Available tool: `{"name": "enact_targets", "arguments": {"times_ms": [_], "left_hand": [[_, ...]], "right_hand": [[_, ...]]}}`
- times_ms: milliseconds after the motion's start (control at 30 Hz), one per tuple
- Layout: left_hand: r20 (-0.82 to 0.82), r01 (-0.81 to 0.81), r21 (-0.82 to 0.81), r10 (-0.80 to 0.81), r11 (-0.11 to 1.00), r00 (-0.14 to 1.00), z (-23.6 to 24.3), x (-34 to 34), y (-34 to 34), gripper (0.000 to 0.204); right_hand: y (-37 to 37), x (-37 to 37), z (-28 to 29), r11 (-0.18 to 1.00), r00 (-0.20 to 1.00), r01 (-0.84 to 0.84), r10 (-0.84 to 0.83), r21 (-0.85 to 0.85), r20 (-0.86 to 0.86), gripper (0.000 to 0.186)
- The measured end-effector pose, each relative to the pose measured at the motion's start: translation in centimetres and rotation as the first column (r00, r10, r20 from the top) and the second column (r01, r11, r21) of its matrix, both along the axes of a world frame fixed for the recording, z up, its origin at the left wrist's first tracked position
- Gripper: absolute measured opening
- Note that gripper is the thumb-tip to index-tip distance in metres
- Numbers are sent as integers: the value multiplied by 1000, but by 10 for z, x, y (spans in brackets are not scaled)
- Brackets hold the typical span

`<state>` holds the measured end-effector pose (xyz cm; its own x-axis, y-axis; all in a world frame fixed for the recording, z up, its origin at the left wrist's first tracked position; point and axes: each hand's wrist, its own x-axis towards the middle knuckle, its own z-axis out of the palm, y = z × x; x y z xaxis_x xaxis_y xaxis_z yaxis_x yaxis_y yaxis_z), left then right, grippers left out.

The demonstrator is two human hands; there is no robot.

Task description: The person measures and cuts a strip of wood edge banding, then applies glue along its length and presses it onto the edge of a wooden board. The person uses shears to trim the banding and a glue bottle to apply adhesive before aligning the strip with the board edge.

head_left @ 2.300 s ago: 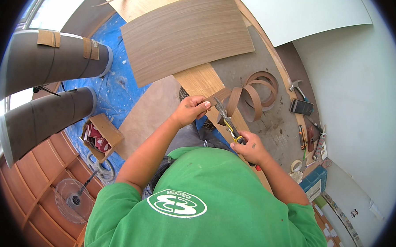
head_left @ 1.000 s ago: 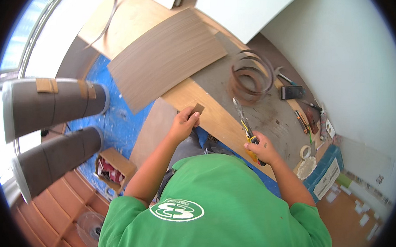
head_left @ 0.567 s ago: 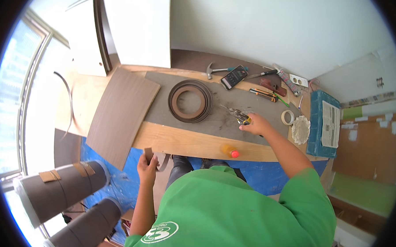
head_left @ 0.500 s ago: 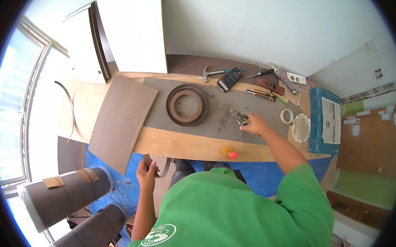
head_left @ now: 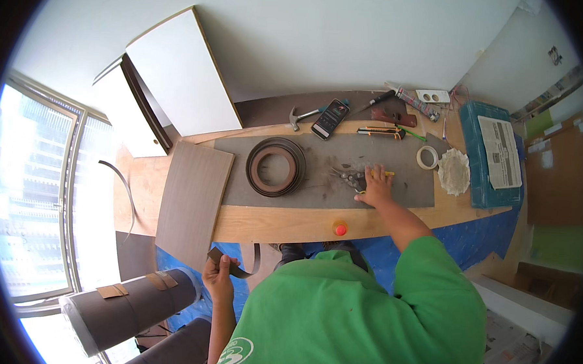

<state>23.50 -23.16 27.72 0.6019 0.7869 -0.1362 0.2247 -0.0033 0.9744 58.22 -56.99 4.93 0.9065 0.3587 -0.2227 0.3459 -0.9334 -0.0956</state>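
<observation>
My left hand [head_left: 220, 280] grips a dark brown edging strip [head_left: 255, 264], which loops down beside the bench's front. My right hand [head_left: 377, 189] has its fingers spread over a pair of snips [head_left: 347, 179] lying on the grey sheet [head_left: 408, 187]. A coil of brown edging [head_left: 292, 172] lies left of the snips. Nearer me is a bottle with a red cap [head_left: 340, 229]. A roll of masking tape [head_left: 421, 155] and a crumpled pale lump [head_left: 454, 173] lie to the right.
The wooden bench [head_left: 289, 227] holds a veneer board [head_left: 188, 197], white panels [head_left: 179, 73], a hammer [head_left: 296, 120], phone [head_left: 330, 120], utility knife [head_left: 375, 132] and teal case [head_left: 479, 131]. Grey rolls [head_left: 130, 308] stand by the window. Blue sheeting [head_left: 477, 239] covers the floor.
The view has turned toward the bench and wall. My right hand has carried the snips from near my body down onto the grey sheet. My left hand has lowered with the strip.
</observation>
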Motion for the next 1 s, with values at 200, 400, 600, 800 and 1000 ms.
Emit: {"name": "enact_targets", "arguments": {"times_ms": [200,400,600,800,1000], "left_hand": [[24,-56,5,56,998,998,-10,-16,12,22],[-55,-60,-48,57,997,997,-27,-17,14,20],[-1,48,-19,-48,999,999,-26,1,14,18],[-48,30,13,-29,999,998,-24,-4,20,22],[-113,79,-10,-80,997,990,-23,-10,21,19]], "right_hand": [[-31,-44,2,926,790,-218,353,308,-501,95],[-16,-116,-2,740,822,-69,422,669,-382,95],[13,-131,-9,598,888,215,209,772,-410,68],[-65,-94,18,225,852,516,-234,826,-469,46],[-197,-18,-1,-20,489,557,-800,831,-347,52]]}}
